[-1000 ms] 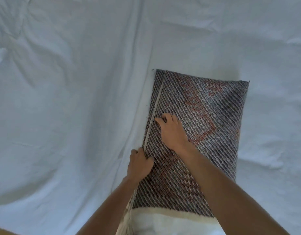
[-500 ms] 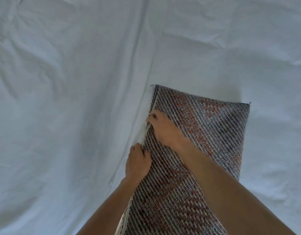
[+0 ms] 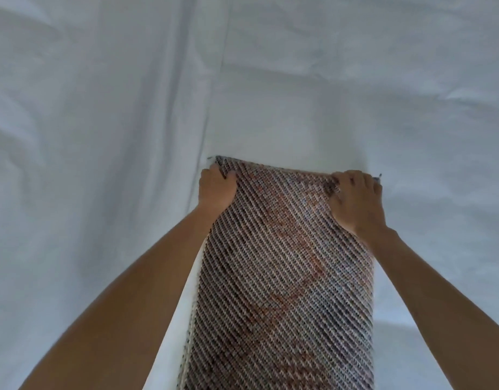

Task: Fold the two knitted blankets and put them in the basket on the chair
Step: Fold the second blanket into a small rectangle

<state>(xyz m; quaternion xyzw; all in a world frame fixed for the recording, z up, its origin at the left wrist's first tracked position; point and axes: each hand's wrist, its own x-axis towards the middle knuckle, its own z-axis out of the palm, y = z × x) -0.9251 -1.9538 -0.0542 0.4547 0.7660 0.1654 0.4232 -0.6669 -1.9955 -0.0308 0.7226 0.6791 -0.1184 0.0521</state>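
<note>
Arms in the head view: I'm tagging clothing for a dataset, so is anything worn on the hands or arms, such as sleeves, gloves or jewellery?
Nothing worn shows. The left hand and right hand are bare: no gloves, rings or watch visible. The left forearm and right forearm are bare too, with no sleeve down to the frame's lower edge.

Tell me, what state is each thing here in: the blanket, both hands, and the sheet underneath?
knitted blanket: folded into a long strip, far end on the sheet, near end out of view.
left hand: grips the blanket's far left corner.
right hand: grips the blanket's far right corner.
white sheet: spread out, wrinkled, under the blanket.
</note>
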